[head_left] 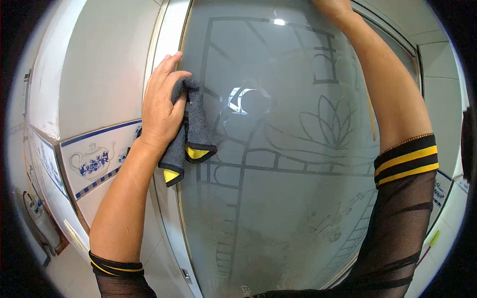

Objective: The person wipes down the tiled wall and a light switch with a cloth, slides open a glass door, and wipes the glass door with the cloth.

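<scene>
My left hand [161,107] is raised against the white door frame [169,35], fingers pointing up along its edge. A grey cleaning cloth [198,116] with black edging and a yellow underside is gripped between its thumb and palm, hanging down in two folds. Beside it stands a frosted glass door [283,198] with etched line patterns, including a flower shape. High at the right, my right hand [337,9] reaches to the upper part of the door. Its fingers are cut off by the top of the picture, so what it touches is hidden.
Left of the frame is a tiled wall with a blue teapot border [94,161]. A grey cylinder [44,221] stands low at the far left. A metal latch plate [186,276] sits low on the door frame. More tiled wall [439,99] borders the right side.
</scene>
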Tool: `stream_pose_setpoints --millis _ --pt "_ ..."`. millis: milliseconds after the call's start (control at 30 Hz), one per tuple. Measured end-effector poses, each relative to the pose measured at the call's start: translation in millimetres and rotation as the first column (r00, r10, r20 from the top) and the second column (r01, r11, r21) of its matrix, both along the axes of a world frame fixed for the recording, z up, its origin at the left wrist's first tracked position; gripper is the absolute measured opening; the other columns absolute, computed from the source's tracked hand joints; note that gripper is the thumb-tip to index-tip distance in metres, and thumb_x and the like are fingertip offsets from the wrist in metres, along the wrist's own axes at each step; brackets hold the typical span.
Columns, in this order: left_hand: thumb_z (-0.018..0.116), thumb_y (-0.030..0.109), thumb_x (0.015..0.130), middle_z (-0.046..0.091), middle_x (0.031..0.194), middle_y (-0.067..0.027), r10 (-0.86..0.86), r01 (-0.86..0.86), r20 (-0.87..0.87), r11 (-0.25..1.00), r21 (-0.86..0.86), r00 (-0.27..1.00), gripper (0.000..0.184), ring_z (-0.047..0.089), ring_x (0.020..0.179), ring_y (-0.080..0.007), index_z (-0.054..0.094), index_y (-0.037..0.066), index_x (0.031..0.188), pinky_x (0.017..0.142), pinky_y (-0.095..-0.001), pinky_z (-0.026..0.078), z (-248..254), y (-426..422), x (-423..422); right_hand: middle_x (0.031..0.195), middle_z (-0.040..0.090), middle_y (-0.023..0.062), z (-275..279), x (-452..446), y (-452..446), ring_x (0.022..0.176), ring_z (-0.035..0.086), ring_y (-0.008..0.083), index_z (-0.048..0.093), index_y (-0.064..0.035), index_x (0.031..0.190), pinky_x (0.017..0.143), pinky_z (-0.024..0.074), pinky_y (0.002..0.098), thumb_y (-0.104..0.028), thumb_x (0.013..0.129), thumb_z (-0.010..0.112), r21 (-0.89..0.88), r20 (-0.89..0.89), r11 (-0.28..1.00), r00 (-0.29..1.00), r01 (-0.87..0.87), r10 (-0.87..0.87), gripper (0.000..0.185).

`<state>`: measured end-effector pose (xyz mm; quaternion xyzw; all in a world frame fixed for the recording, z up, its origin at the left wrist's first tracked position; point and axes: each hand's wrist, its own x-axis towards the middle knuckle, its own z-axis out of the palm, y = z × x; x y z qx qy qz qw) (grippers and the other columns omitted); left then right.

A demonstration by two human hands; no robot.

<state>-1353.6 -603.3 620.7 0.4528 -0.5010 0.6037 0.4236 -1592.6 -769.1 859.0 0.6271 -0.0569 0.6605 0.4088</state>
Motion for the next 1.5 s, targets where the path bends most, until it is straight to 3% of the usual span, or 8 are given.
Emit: stream_pose_setpoints --millis 67,133,367,467,533,867,933,1500 --pt "0.045 -0.011 0.061 0.043 0.134 -0.0142 0.002 -0.002 0.017 1.000 -0.010 1.000 0.041 0.030 0.131 -0.0326 0.054 0.003 0.097 0.110 -0.0401 0.020 1.5 -0.3 2.0 0.084 0.061 0.0181 -0.4 0.4 0.1 0.084 0.059 0.0369 0.060 -0.0053 0.086 0.071 0.0463 0.0439 -0.015 0.079 0.053 -0.028 -0.040 0.999 0.999 -0.029 0.028 0.014" --pt "0.045 -0.011 0.061 0.043 0.135 -0.0144 0.018 -0.018 0.012 1.000 -0.007 1.000 0.041 0.030 0.131 -0.0328 0.054 0.003 0.098 0.110 -0.0401 0.021 2.3 0.3 1.8 0.087 0.061 0.0167 -2.0 7.4 -4.8 0.082 0.059 0.0364 0.061 -0.0068 0.087 0.071 0.0465 0.0434 -0.013 0.079 0.053 -0.305 -0.053 0.952 0.998 -0.030 0.014 0.013" --pt "0.043 -0.011 0.060 0.042 0.135 -0.0152 0.017 -0.017 0.011 1.000 0.003 1.000 0.042 0.030 0.132 -0.0331 0.055 0.003 0.098 0.109 -0.0403 0.021 1.4 0.3 1.6 0.088 0.061 0.0141 -3.5 22.3 -10.7 0.082 0.060 0.0348 0.063 -0.0080 0.088 0.071 0.0472 0.0430 -0.014 0.079 0.053 -0.341 -0.093 0.939 0.995 -0.054 0.023 0.014" --pt "0.043 -0.011 0.060 0.042 0.135 -0.0150 0.023 -0.023 0.014 1.000 0.004 1.000 0.042 0.029 0.132 -0.0330 0.055 0.003 0.098 0.109 -0.0402 0.021 1.9 -0.4 2.4 0.086 0.062 0.0143 -2.1 26.8 -3.6 0.081 0.060 0.0346 0.063 -0.0073 0.089 0.070 0.0469 0.0440 -0.016 0.079 0.055 -0.300 -0.109 0.944 0.988 -0.140 0.112 0.015" --pt "0.044 -0.011 0.060 0.043 0.135 -0.0149 0.016 -0.016 0.016 1.000 0.003 1.000 0.042 0.029 0.132 -0.0330 0.055 0.003 0.098 0.109 -0.0402 0.021 1.9 -0.1 0.9 0.083 0.063 0.0149 0.6 32.3 3.6 0.080 0.060 0.0346 0.062 -0.0067 0.086 0.071 0.0465 0.0443 -0.019 0.079 0.057 -0.094 -0.032 0.987 0.992 -0.127 0.124 0.015" --pt "0.053 -0.006 0.068 0.045 0.132 -0.0110 0.076 -0.075 0.041 0.997 -0.026 0.996 0.029 0.034 0.128 -0.0326 0.056 0.004 0.096 0.106 -0.0406 0.028 2.1 1.2 1.3 0.079 0.063 0.0168 5.7 49.1 9.0 0.079 0.061 0.0348 0.060 -0.0068 0.082 0.070 0.0467 0.0439 -0.018 0.076 0.059 -0.064 0.075 0.975 0.973 -0.214 0.219 0.012" --pt "0.049 -0.008 0.065 0.044 0.133 -0.0125 0.051 -0.051 0.022 0.999 -0.015 0.998 0.034 0.032 0.129 -0.0325 0.055 0.003 0.096 0.107 -0.0404 0.025 1.0 0.9 0.9 0.080 0.064 0.0164 12.8 49.5 13.5 0.078 0.061 0.0343 0.061 -0.0068 0.080 0.069 0.0470 0.0430 -0.016 0.076 0.061 0.109 0.135 0.973 0.973 -0.203 0.188 0.011" --pt "0.045 -0.010 0.064 0.043 0.134 -0.0149 0.003 -0.003 0.007 1.000 0.006 1.000 0.037 0.030 0.131 -0.0329 0.055 0.003 0.097 0.109 -0.0407 0.021 1.4 0.8 -0.1 0.084 0.064 0.0181 15.8 35.1 22.6 0.083 0.060 0.0362 0.060 -0.0065 0.085 0.071 0.0457 0.0444 -0.011 0.077 0.053 0.126 -0.032 0.991 0.999 -0.033 0.037 0.011"
